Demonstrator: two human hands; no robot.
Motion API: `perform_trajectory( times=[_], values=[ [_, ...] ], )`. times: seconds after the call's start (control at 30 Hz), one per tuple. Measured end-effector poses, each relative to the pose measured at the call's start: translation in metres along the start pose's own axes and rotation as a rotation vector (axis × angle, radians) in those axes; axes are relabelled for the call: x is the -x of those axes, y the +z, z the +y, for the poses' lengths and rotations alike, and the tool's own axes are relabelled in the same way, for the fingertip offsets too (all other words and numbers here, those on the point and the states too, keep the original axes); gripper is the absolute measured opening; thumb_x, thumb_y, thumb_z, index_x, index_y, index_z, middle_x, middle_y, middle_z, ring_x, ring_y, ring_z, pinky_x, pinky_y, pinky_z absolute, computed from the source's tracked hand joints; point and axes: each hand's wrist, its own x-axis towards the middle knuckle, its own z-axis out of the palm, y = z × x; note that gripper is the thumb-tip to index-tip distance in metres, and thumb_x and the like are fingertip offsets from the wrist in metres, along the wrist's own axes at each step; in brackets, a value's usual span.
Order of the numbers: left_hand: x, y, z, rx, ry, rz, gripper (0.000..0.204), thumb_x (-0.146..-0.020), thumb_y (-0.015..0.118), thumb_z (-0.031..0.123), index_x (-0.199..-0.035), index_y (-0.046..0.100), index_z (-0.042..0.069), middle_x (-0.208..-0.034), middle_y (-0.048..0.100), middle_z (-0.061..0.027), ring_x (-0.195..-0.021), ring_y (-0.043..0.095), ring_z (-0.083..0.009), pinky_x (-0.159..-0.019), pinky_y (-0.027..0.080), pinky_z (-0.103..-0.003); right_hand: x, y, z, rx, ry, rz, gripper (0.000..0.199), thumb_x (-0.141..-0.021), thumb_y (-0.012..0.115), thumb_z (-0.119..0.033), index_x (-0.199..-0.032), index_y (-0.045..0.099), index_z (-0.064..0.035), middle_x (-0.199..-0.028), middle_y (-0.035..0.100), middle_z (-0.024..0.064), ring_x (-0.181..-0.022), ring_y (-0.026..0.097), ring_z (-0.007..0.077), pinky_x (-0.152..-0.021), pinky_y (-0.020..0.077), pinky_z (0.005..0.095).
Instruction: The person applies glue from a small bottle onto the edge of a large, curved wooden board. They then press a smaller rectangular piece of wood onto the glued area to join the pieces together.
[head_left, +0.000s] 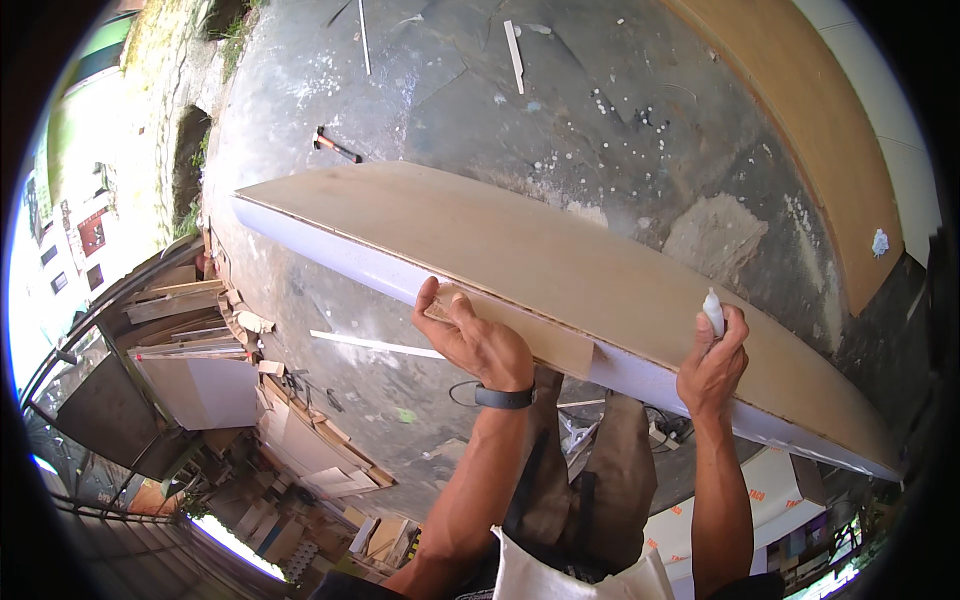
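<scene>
In front of me a long wooden panel (520, 250) lies tilted across the view, its top face tan and its near edge pale lilac. A tan strip (550, 345) runs along the middle of that near edge. My left hand (480, 345), with a dark band on its wrist, is closed on the strip's left end; the fingertips are partly hidden. Over the panel's right part, my right hand (715, 365) grips a small white squeeze bottle (713, 312) with its pointed nozzle upward.
A hammer (335, 145) lies on the stained concrete floor (440, 100) past the panel. Another large tan board (810, 130) stretches along the right. Wood pieces (190, 300) are stacked at the left. A thin white strip (375, 344) lies left of my legs.
</scene>
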Motion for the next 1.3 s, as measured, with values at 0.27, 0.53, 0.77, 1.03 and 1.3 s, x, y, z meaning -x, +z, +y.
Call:
perform_trajectory(
  times=[0.27, 0.53, 0.77, 1.03, 1.3],
  values=[
    [0.0, -0.016, -0.001, 0.191, -0.1, -0.048, 0.045, -0.098, 0.052, 0.009, -0.142, 0.044, 0.008, -0.124, 0.056, -0.0139, -0.108, 0.061, -0.0232, -0.094, 0.054, -0.037, 0.005, 0.006, 0.005, 0.002, -0.016, 0.059, 0.035, -0.111, 0.054, -0.025, -0.132, 0.043, 0.0002, -0.109, 0.066, 0.0238, -0.086, 0.068, 0.0396, -0.074, 0.053, 0.0472],
    [-0.049, -0.077, 0.007, 0.211, -0.169, -0.067, 0.046, -0.099, 0.052, 0.007, -0.144, 0.051, 0.012, -0.123, 0.059, -0.0074, -0.106, 0.064, -0.0201, -0.092, 0.056, -0.036, 0.003, 0.002, 0.001, 0.055, -0.026, 0.047, 0.031, -0.11, 0.055, -0.022, -0.128, 0.042, -0.0006, -0.107, 0.065, 0.0225, -0.084, 0.069, 0.0406, -0.071, 0.0541, 0.048],
    [-0.147, -0.122, 0.011, 0.143, -0.076, -0.05, 0.051, -0.1, 0.054, 0.013, -0.151, 0.046, 0.01, -0.115, 0.065, -0.0118, -0.101, 0.066, -0.0241, -0.085, 0.058, -0.037, 0.007, 0.005, 0.01, 0.063, 0.016, 0.062, 0.039, -0.112, 0.053, -0.029, -0.134, 0.044, 0.0011, -0.112, 0.064, 0.0221, -0.087, 0.066, 0.0323, -0.075, 0.0526, 0.0438],
    [-0.26, -0.123, 0.026, 0.154, -0.051, -0.057, 0.051, -0.092, 0.056, 0.006, -0.142, 0.049, 0.007, -0.11, 0.062, -0.0133, -0.095, 0.066, -0.0248, -0.079, 0.06, -0.04, 0.013, 0.004, 0.022, 0.063, 0.171, 0.033, 0.039, -0.112, 0.051, -0.027, -0.135, 0.043, 0.0031, -0.116, 0.062, 0.0239, -0.084, 0.065, 0.0311, -0.071, 0.0536, 0.0417],
    [-0.277, -0.079, 0.044, 0.182, -0.084, 0.087, 0.042, -0.085, 0.061, 0.003, -0.126, 0.064, 0.004, -0.109, 0.06, -0.0082, -0.097, 0.062, -0.0228, -0.086, 0.055, -0.039, 0.009, 0.004, 0.017, 0.04, 0.168, 0.06, 0.04, -0.112, 0.053, -0.028, -0.137, 0.044, 0.0018, -0.112, 0.064, 0.0217, -0.075, 0.061, 0.0248, -0.065, 0.0508, 0.0383]
  ],
)
